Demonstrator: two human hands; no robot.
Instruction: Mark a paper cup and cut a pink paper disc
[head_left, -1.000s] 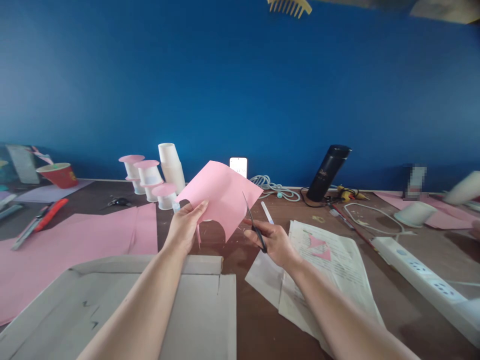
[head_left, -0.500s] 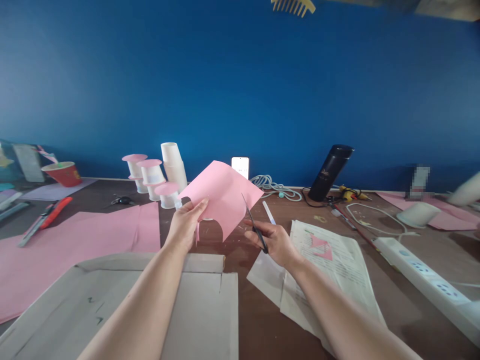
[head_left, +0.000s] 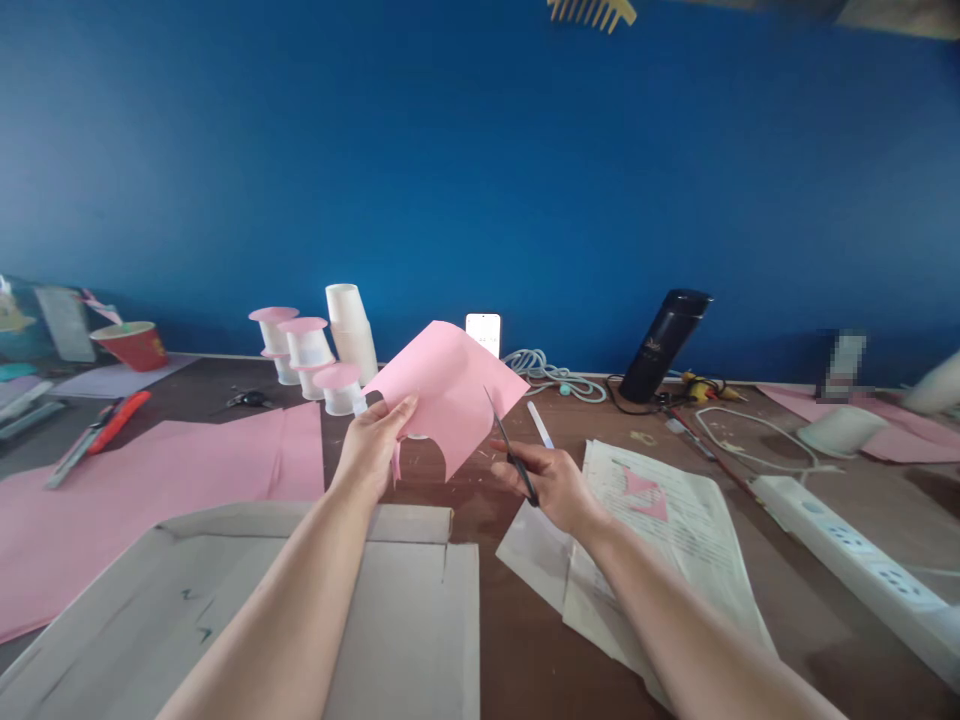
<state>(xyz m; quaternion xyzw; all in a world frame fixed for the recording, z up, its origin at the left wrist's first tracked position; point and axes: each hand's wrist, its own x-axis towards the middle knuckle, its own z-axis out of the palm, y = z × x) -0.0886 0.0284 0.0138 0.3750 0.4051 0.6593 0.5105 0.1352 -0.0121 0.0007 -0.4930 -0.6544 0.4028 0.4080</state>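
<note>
At mid-frame, above bare table, the left hand (head_left: pixel 373 447) pinches the tilted pink paper (head_left: pixel 448 390), while the right hand (head_left: pixel 551 482) grips scissors (head_left: pixel 508 446) whose blades point up-left at its right edge.

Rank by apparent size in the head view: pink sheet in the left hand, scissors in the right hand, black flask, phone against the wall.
1. pink sheet, though it is nearest the camera
2. black flask
3. scissors, blades only partly visible, so unsure against the flask
4. phone
</note>
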